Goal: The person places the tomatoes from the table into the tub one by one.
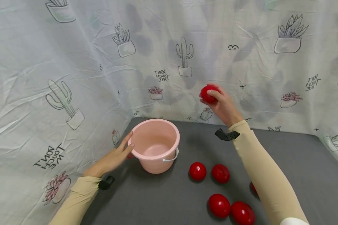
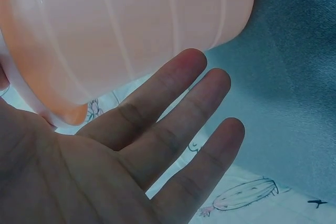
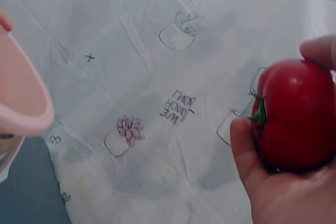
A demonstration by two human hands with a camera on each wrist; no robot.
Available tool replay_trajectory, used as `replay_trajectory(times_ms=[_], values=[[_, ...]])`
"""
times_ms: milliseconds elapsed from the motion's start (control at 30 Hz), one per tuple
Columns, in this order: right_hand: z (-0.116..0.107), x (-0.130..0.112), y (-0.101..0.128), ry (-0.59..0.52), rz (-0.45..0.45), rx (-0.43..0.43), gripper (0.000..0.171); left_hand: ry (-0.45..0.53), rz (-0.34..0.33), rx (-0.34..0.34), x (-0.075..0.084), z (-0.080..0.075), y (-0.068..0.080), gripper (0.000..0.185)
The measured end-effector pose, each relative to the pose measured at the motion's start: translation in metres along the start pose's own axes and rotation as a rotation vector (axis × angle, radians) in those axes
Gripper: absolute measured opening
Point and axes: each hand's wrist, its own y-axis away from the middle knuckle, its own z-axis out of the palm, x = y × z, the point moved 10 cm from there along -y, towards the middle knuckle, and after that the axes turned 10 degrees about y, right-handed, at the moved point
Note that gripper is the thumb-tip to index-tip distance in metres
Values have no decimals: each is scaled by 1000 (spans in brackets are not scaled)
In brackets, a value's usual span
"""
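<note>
A pink plastic bucket (image 1: 155, 147) stands on the grey tabletop (image 1: 293, 162), empty inside. My left hand (image 1: 115, 156) rests flat against its left wall (image 2: 121, 24), fingers (image 2: 173, 108) straight. My right hand (image 1: 222, 104) is raised above the table, to the right of the bucket and higher than its rim, gripping a red toy tomato (image 1: 209, 93) whose green stem (image 3: 257, 114) shows in the right wrist view. Several more red tomatoes lie on the table in front of me, two side by side (image 1: 197, 171) (image 1: 220, 173) and two nearer (image 1: 219, 205) (image 1: 243, 213). My forearm partly hides another (image 1: 253, 188).
A crumpled white cloth printed with cacti and potted plants (image 1: 73, 62) walls the table at the back and on both sides. The bucket's white handle (image 1: 170, 158) hangs down at its front right. Bare grey surface extends to the right of my right arm.
</note>
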Motion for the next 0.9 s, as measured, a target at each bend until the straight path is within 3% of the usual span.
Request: replay_trajectory(times_ms=[267,400,900], values=[[49,5,-14,35,23,-179,40,-34,1,8,0,-4,3,63],[70,8,-20,62,33,-215,38,-30,3,0,1,-4,4,64],[139,40,-42,-95,56,-408,37,-1,-8,10,-4,-3,2,63]])
